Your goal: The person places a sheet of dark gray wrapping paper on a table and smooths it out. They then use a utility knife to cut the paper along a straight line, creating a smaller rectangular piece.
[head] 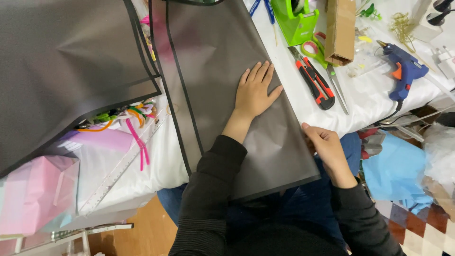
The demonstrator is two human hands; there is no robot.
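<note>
Sheet of dark translucent film with black border (222, 66), spread over white-covered bench (369, 102) and hanging off near edge toward lap. Judged light, thin, floppy, likely smooth and slippery on cloth; prone to creasing, as faint fold lines across surface suggest. Left hand (254, 92) pressed flat on it, fingers spread, palm down, pinning it to bench. Right hand (327, 144) curled at right edge of sheet, just below bench rim, fingers seemingly pinching that edge; grip itself partly hidden. Hands apart, both on same sheet. Best taken at bordered edges or corners, with flat palm as anchor, rather than bunched in the middle. Second similar dark sheet (61, 71) lifted at upper left, overlapping pink paper (33, 194), clear ruler (121, 166) and coloured pipe cleaners (135, 128). To right on bench: red-and-black utility knife (315, 83), green-handled scissors (322, 57), green tape dispenser (296, 21), cardboard box (340, 31), blue glue gun (404, 68).
</note>
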